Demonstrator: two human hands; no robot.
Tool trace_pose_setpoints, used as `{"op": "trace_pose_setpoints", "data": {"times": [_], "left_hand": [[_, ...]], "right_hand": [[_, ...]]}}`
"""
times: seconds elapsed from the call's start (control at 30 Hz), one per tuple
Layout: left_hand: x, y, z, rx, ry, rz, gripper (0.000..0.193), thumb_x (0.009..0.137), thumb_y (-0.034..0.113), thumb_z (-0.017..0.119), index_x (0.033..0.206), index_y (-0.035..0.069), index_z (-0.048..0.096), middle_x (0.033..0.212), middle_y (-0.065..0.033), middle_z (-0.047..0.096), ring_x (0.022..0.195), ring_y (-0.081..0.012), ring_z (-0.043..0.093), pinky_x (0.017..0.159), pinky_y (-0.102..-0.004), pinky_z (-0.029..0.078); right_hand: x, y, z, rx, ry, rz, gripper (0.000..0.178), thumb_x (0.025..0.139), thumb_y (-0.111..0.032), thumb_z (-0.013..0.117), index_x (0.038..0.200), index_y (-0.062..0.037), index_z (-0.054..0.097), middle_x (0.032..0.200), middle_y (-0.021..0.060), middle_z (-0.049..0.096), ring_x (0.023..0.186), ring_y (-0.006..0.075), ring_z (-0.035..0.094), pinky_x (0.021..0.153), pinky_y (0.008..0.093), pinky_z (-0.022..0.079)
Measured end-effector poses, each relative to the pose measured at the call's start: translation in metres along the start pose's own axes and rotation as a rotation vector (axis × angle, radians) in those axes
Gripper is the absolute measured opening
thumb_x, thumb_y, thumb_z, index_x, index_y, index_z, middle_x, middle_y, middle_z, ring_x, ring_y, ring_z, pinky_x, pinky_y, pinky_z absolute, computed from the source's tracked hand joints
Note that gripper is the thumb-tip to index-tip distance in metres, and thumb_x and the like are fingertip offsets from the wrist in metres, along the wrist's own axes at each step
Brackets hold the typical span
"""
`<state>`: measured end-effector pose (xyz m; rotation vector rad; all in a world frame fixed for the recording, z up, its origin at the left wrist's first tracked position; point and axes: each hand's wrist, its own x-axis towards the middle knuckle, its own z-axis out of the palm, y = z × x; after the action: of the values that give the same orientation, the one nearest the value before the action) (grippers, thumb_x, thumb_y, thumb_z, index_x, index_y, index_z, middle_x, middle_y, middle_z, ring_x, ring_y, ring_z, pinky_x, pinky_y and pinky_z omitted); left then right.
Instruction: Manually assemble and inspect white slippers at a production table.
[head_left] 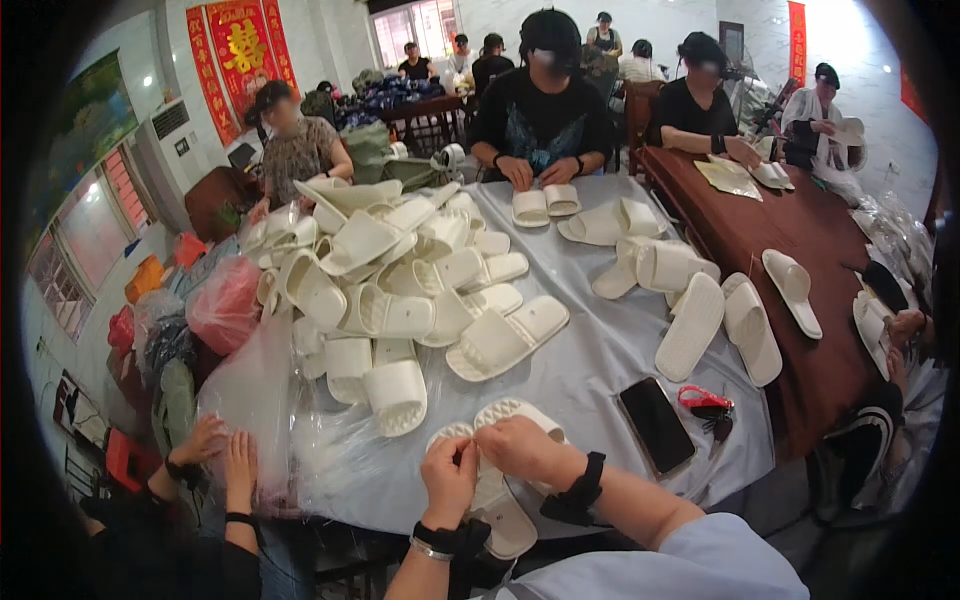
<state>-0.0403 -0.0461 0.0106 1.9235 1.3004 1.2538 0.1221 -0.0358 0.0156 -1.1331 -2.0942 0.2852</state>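
Observation:
At the near edge of the table, my left hand (450, 476) and my right hand (522, 449) meet fingertip to fingertip over a pair of cream slippers (505, 522). Both hands are closed in a pinch. Whatever lies between the fingers is too small or hidden to make out. My hands cover much of the pair, whose toe ends point away from me. Just beyond, a large heap of cream slippers (395, 310) covers the left-middle of the table. To the right of my right hand lie a black phone (657, 425) and keys with a red strap (708, 403).
More loose slippers (690, 325) lie on the grey-covered table at right. Clear plastic film (250, 375) spreads at left, where a co-worker's hands (222, 452) rest. Another co-worker (545, 110) handles slippers across the table. A brown-covered table (825, 245) adjoins at right.

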Motion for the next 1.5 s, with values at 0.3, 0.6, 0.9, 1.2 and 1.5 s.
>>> {"op": "trace_pose_setpoints", "data": {"times": [0.3, 0.6, 0.9, 1.2, 1.5], "left_hand": [[0.001, -0.003, 0.004, -0.108, 0.043, -0.098, 0.009, 0.082, 0.009, 0.07, 0.084, 0.003, 0.065, 0.071, -0.0094, 0.06, 0.06, -0.0213, 0.058, 0.057, -0.033, 0.046], [0.004, 0.001, 0.0, -0.06, 0.035, -0.042, 0.011, 0.08, 0.011, 0.07, 0.087, 0.003, 0.065, 0.073, -0.0101, 0.058, 0.064, -0.0253, 0.057, 0.059, -0.0357, 0.045], [-0.003, -0.009, 0.002, -0.012, 0.021, 0.046, 0.009, 0.08, 0.003, 0.068, 0.088, 0.001, 0.064, 0.084, -0.0101, 0.059, 0.07, -0.02, 0.059, 0.061, -0.0299, 0.05], [0.001, -0.01, 0.005, 0.001, 0.022, -0.031, 0.01, 0.075, 0.007, 0.072, 0.078, 0.005, 0.063, 0.073, -0.0091, 0.058, 0.069, -0.0271, 0.056, 0.063, -0.0379, 0.044], [0.0, -0.01, 0.003, -0.01, 0.015, -0.013, 0.011, 0.075, 0.008, 0.072, 0.076, 0.005, 0.062, 0.074, -0.0091, 0.058, 0.069, -0.027, 0.056, 0.064, -0.0376, 0.044]], "right_hand": [[-0.002, 0.002, 0.002, 0.063, -0.017, 0.017, 0.016, 0.083, -0.015, 0.059, 0.074, -0.0031, 0.053, 0.06, 0.0169, 0.058, 0.06, 0.0378, 0.059, 0.057, 0.048, 0.046], [0.0, -0.002, -0.001, 0.057, 0.042, 0.033, 0.013, 0.08, -0.013, 0.063, 0.071, -0.0068, 0.055, 0.061, 0.0154, 0.055, 0.06, 0.0367, 0.057, 0.055, 0.047, 0.043], [-0.003, -0.007, -0.005, 0.066, 0.025, 0.012, 0.012, 0.08, -0.012, 0.061, 0.073, -0.0053, 0.055, 0.064, 0.0169, 0.059, 0.063, 0.037, 0.06, 0.058, 0.0466, 0.047], [-0.003, -0.002, -0.001, 0.062, -0.01, 0.018, 0.009, 0.079, -0.01, 0.06, 0.072, -0.0065, 0.055, 0.063, 0.0143, 0.059, 0.064, 0.0354, 0.061, 0.058, 0.0464, 0.047], [-0.004, -0.001, -0.001, 0.093, 0.022, -0.042, 0.011, 0.079, -0.011, 0.062, 0.072, -0.0066, 0.055, 0.064, 0.0135, 0.059, 0.065, 0.0347, 0.061, 0.059, 0.0455, 0.047]]}}
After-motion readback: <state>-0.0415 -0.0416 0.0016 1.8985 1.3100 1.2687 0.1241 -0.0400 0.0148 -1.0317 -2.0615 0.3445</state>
